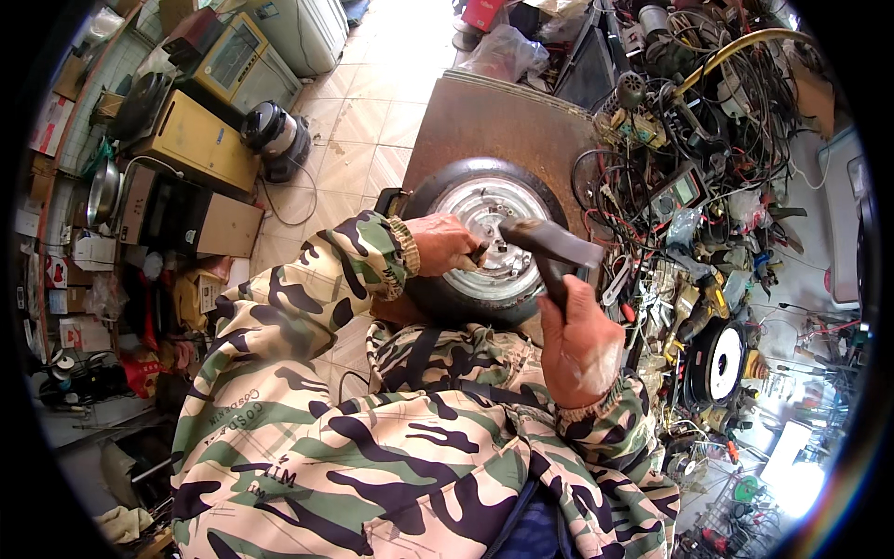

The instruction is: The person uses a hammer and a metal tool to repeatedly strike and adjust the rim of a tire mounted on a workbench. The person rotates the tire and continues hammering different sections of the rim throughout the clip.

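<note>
A small wheel lies flat in front of me, a black tyre (438, 303) around a silver metal hub (521, 200). My right hand (582, 345) is closed around the dark handle of a hammer (568, 247), whose head is raised over the right side of the hub. My left hand (436, 244) is closed at the left of the hub. From its fingers a short, dark-ended tool (480, 252) sticks out, its kind unclear and its lower end partly hidden. Hammer head and short tool are apart.
The wheel rests on a rusty brown metal-topped table (484, 116). Tangled cables (745, 93), hand tools and a multimeter (687, 189) crowd the bench at right, with a black-and-white reel (722, 361). A canister-shaped machine (275, 140) stands on the tiled floor (358, 121).
</note>
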Tool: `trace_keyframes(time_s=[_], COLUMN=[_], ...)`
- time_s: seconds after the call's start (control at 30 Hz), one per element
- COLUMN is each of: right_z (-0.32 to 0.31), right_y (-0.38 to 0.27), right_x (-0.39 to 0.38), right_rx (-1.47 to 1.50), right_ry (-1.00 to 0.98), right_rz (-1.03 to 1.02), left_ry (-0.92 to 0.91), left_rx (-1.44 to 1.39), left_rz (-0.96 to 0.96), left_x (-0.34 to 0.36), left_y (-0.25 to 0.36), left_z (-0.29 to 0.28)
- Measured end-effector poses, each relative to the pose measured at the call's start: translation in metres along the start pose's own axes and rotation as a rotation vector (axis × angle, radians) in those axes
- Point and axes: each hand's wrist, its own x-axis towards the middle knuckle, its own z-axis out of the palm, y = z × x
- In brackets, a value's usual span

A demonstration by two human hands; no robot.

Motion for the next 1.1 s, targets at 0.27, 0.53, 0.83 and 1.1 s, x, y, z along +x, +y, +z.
trace_keyframes(time_s=[0.27, 0.53, 0.83, 1.1], right_z=[0.004, 0.007, 0.007, 0.005], right_y=[0.006, 0.012, 0.008, 0.01], right_x=[-0.001, 0.001, 0.001, 0.007], right_rx=[0.0, -0.03, 0.016, -0.028], right_ry=[-0.003, -0.082, -0.004, -0.127], right_rz=[-0.093, -0.067, -0.091, -0.049], left_ry=[0.006, -0.025, -0.069, -0.066], left_rx=[0.125, 0.206, 0.194, 0.147], left_rz=[0.026, -0.03, 0.011, -0.008], left_x=[0.0, 0.0, 0.002, 0.0], left_y=[0.004, 0.005, 0.009, 0.013], left_z=[-0.001, -0.003, -0.009, -0.013])
